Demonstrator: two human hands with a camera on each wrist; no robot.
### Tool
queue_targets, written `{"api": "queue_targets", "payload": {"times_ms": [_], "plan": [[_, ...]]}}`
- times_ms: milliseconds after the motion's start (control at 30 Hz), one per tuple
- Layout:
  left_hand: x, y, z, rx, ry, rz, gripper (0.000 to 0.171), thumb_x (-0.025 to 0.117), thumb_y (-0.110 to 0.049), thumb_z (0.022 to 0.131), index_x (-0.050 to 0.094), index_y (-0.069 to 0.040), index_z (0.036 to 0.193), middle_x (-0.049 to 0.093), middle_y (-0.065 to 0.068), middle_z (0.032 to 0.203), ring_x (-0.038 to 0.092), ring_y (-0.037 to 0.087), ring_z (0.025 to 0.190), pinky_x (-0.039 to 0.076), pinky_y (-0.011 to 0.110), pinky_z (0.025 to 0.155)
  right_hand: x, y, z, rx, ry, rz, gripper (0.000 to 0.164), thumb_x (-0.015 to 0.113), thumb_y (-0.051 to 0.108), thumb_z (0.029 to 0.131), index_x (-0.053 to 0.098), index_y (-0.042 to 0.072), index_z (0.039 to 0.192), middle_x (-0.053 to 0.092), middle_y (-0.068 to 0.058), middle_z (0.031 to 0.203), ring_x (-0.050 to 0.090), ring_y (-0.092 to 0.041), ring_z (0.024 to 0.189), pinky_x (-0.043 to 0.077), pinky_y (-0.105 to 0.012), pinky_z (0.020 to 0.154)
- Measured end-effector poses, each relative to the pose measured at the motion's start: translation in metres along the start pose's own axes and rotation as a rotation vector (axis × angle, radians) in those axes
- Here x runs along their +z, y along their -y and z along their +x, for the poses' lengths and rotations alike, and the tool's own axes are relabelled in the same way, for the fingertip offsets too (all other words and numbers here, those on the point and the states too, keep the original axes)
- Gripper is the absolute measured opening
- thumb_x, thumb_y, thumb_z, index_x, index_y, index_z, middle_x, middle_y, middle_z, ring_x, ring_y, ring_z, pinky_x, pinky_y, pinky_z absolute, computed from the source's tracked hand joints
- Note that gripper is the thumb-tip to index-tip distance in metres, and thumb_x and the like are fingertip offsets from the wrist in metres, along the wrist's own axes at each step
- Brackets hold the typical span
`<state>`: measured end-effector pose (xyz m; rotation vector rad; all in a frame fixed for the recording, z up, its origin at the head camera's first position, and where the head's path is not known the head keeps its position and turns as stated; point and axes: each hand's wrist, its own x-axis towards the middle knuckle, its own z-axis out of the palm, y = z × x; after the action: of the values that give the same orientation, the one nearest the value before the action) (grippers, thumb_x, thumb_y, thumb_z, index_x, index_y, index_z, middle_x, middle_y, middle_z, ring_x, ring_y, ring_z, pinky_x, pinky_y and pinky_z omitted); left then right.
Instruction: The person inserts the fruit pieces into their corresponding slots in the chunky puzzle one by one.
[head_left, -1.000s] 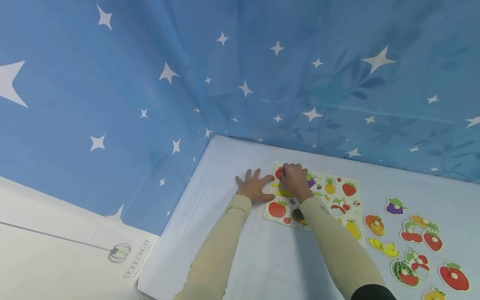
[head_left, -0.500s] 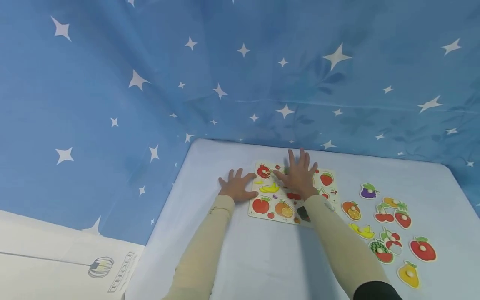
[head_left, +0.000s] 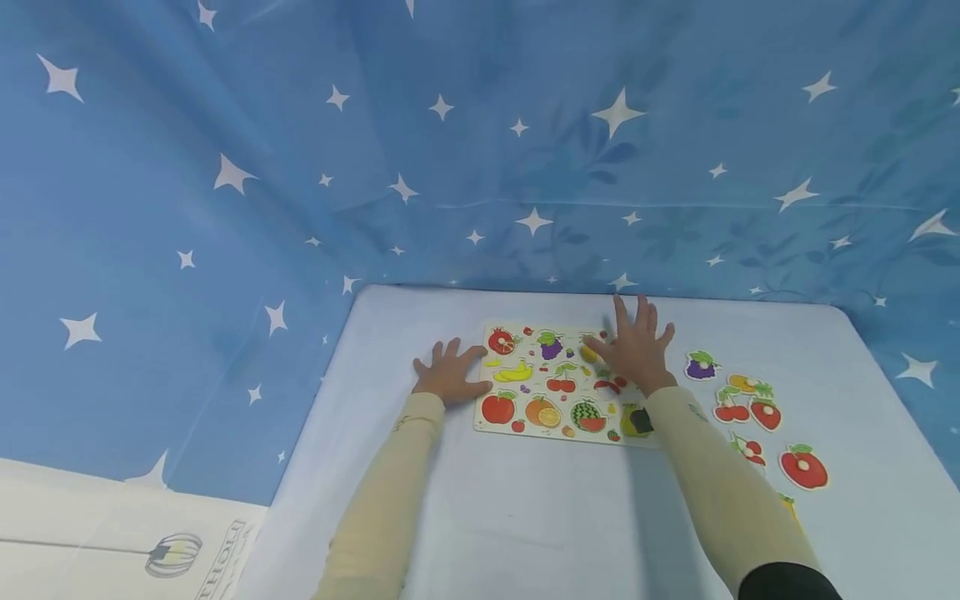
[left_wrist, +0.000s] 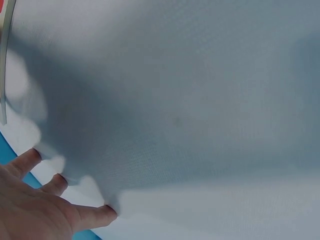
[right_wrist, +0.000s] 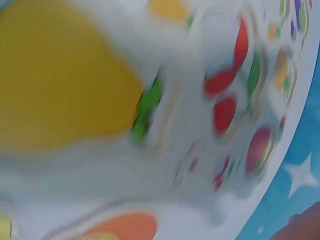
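A flat fruit puzzle board (head_left: 528, 406) lies on the white-covered table. Its pictures include bananas, an apple, an orange, grapes and a watermelon. My left hand (head_left: 444, 375) is at its left edge, fingers spread, with thumb and index finger right at the border. In the left wrist view the fingertips of my left hand (left_wrist: 37, 210) rest on the cloth. My right hand (head_left: 633, 350) is spread over the board's right part and covers some pictures there. Blurred in the right wrist view are a yellow pear (right_wrist: 55, 80) and red cherries (right_wrist: 225, 97); a bit of my right hand (right_wrist: 302, 227) shows at the corner.
Loose knobbed fruit pieces lie right of the board: grapes (head_left: 701, 365), cherries (head_left: 731, 409), a strawberry (head_left: 765, 414), and an apple (head_left: 803, 467). My right sleeve (head_left: 720, 475) hides others. A blue star-patterned curtain (head_left: 480, 167) stands along the back and left.
My right hand has uncurled from the board's upper left, showing the pomegranate there, and moved right across the board with fingers spread. The left hand stays at the edge. The head view has shifted.
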<state>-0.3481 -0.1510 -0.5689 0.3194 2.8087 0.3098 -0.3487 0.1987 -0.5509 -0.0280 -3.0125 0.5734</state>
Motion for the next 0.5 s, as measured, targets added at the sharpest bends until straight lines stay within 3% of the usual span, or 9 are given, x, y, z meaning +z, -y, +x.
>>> {"api": "queue_targets", "payload": {"times_ms": [167, 500], "plan": [[0.002, 0.001, 0.000, 0.006, -0.006, -0.031, 0.072, 0.061, -0.069, 0.080, 0.037, -0.047, 0.145, 0.022, 0.008, 0.160, 0.013, 0.043, 0.145, 0.016, 0.080, 0.098, -0.015, -0.031, -0.009, 0.035, -0.004, 0.006, 0.100, 0.065, 0.059, 0.085, 0.015, 0.011, 0.156, -0.002, -0.027, 0.159, 0.001, -0.052, 0.143, -0.004, -0.081, 0.099], [0.006, 0.003, 0.003, 0.016, -0.028, -0.033, 0.073, 0.062, -0.070, 0.079, 0.039, -0.046, 0.144, 0.024, 0.009, 0.159, 0.013, 0.044, 0.144, 0.015, 0.082, 0.097, -0.042, -0.079, -0.032, 0.149, -0.018, -0.010, 0.096, 0.062, 0.061, 0.085, 0.020, 0.006, 0.153, 0.010, -0.034, 0.154, 0.011, -0.055, 0.138, 0.000, -0.081, 0.099]]}}
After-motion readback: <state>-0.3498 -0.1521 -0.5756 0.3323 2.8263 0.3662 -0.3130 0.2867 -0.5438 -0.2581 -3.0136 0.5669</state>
